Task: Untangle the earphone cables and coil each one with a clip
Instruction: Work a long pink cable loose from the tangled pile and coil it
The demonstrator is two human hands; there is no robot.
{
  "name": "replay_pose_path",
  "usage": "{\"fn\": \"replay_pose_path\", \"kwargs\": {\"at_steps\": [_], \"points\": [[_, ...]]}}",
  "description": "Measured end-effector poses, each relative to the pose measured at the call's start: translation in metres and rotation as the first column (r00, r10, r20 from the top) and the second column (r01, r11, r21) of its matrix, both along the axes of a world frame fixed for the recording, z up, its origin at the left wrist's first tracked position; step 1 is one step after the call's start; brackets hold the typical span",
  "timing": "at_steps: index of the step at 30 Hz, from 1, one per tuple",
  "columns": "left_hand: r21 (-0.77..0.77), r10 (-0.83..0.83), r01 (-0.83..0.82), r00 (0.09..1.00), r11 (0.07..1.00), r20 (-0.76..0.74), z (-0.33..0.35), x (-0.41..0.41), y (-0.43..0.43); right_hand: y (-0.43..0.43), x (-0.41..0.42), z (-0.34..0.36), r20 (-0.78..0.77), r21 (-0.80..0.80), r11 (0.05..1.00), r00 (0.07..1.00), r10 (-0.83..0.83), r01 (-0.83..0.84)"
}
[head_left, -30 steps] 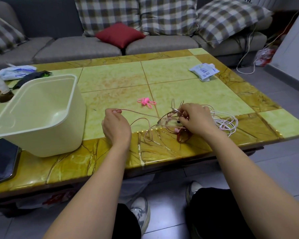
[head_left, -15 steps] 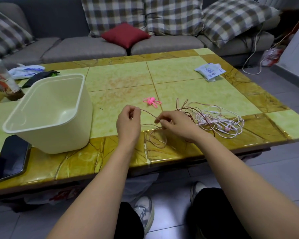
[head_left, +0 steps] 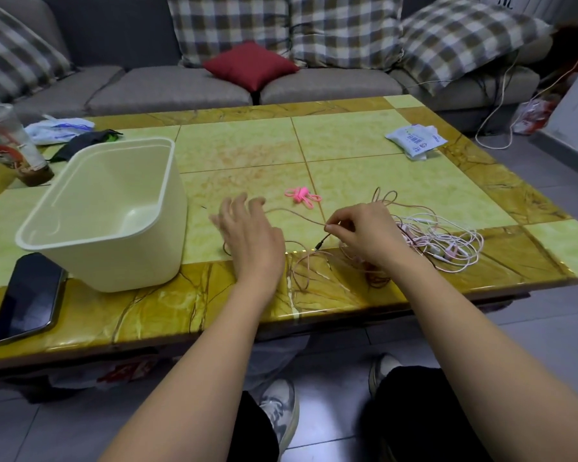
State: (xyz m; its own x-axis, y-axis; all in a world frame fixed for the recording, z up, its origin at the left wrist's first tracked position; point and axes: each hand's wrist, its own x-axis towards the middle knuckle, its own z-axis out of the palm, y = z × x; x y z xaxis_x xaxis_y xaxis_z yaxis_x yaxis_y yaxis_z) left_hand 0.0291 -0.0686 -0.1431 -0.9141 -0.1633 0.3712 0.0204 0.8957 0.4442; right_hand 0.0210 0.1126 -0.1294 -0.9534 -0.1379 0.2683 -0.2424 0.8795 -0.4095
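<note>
The brown cable (head_left: 294, 213) lies across the table (head_left: 241, 148). Your right hand (head_left: 364, 235) pinches it near the plug (head_left: 321, 244). The tangle (head_left: 441, 238) sits at 3 o'clock from that hand. Your left hand (head_left: 251, 235) held this cable a moment ago; now it lets go, fingers spread. I think one end is free, so coiling is close. The pink clips (head_left: 302, 196) wait at 1 o'clock from your left hand.
</note>
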Motion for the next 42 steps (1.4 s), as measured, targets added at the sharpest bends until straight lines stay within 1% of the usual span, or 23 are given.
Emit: {"fn": "replay_pose_path", "kwargs": {"at_steps": [1,3,4,6,8,9,11,12,13,15,16,19,22,24,26,28,29,31,33,35,38,40,42], "points": [[-0.024,-0.107,0.105,0.989,0.994,-0.105,0.004,0.003,0.007,-0.001,0.001,-0.001,-0.005,0.006,1.000,1.000,0.000,0.000],[-0.074,-0.361,0.354,0.902,0.932,-0.237,0.011,0.009,0.022,-0.004,0.003,-0.001,-0.023,0.019,1.000,1.000,0.021,-0.021],[-0.077,-0.456,0.451,0.858,0.889,-0.236,0.011,0.011,0.029,-0.004,0.004,-0.002,-0.027,0.026,0.999,0.999,0.041,-0.041],[-0.003,-0.549,0.550,0.833,0.835,-0.066,0.007,0.014,0.038,-0.005,0.007,-0.003,-0.027,0.008,0.998,0.997,0.068,-0.068],[0.084,-0.508,0.501,0.850,0.861,0.137,-0.002,0.013,0.042,-0.001,0.010,-0.004,0.004,-0.066,0.995,0.997,0.074,-0.074],[0.109,-0.470,0.457,0.859,0.883,0.201,-0.006,0.010,0.041,0.000,0.009,-0.006,0.030,-0.111,0.991,0.996,0.082,-0.079],[0.081,-0.436,0.430,0.867,0.899,0.242,-0.010,0.006,0.041,0.007,0.010,-0.012,0.107,-0.129,0.988,0.990,0.094,-0.080],[0.051,-0.431,0.431,0.872,0.901,0.233,-0.010,0.005,0.042,0.010,0.010,-0.015,0.146,-0.066,0.995,0.986,0.086,-0.077],[0.040,-0.426,0.428,0.881,0.903,0.207,-0.010,0.004,0.043,0.014,0.009,-0.018,0.174,0.046,0.997,0.983,0.058,-0.067],[0.085,-0.395,0.386,0.909,0.919,0.137,-0.008,0.003,0.046,0.023,0.007,-0.022,0.210,0.258,0.965,0.978,-0.016,-0.040],[0.126,-0.366,0.353,0.925,0.927,0.101,-0.007,0.004,0.046,0.028,0.005,-0.024,0.214,0.293,0.956,0.976,-0.047,-0.019],[0.244,-0.282,0.269,0.959,0.932,0.018,-0.001,0.006,0.046,0.042,0.001,-0.021,0.110,0.201,0.975,0.987,-0.114,0.091],[0.435,-0.151,0.148,0.988,0.888,-0.028,0.004,0.002,0.039,0.063,-0.001,-0.017,-0.052,0.149,0.946,0.957,-0.284,0.289],[0.507,-0.092,0.078,0.996,0.858,0.001,0.007,-0.001,0.033,0.078,-0.001,-0.014,-0.023,0.136,0.910,0.920,-0.392,0.391],[0.516,-0.100,0.068,0.994,0.854,0.035,0.007,-0.001,0.030,0.085,-0.001,-0.015,0.043,0.187,0.886,0.897,-0.439,0.424],[0.525,-0.126,0.083,0.991,0.847,0.047,0.007,0.001,0.033,0.083,0.000,-0.015,0.096,0.248,0.894,0.909,-0.405,0.372],[0.532,-0.142,0.097,0.989,0.842,0.045,0.006,0.003,0.035,0.080,0.002,-0.012,0.123,0.231,0.923,0.931,-0.343,0.309],[0.546,-0.179,0.131,0.983,0.827,0.035,0.006,0.004,0.038,0.067,0.009,-0.004,0.142,0.059,0.990,0.980,-0.138,0.131],[0.582,-0.217,0.166,0.976,0.796,0.018,0.005,0.003,0.040,0.051,0.016,0.003,0.134,-0.126,0.991,0.989,0.066,-0.049],[0.607,-0.235,0.190,0.972,0.772,-0.006,0.002,0.001,0.040,0.036,0.017,0.000,0.174,-0.166,0.977,0.971,0.164,-0.136],[0.586,-0.187,0.166,0.982,0.793,-0.025,-0.003,-0.003,0.033,0.031,0.013,-0.007,0.223,-0.028,0.994,0.968,0.113,-0.109],[0.564,-0.059,0.063,0.998,0.823,-0.026,-0.006,-0.007,0.025,0.038,0.010,-0.005,0.168,0.039,0.999,0.986,-0.009,0.002],[0.575,0.121,-0.101,0.993,0.812,0.003,-0.007,-0.010,0.015,0.049,0.006,-0.003,0.055,0.042,0.990,0.989,-0.140,0.137]]}}
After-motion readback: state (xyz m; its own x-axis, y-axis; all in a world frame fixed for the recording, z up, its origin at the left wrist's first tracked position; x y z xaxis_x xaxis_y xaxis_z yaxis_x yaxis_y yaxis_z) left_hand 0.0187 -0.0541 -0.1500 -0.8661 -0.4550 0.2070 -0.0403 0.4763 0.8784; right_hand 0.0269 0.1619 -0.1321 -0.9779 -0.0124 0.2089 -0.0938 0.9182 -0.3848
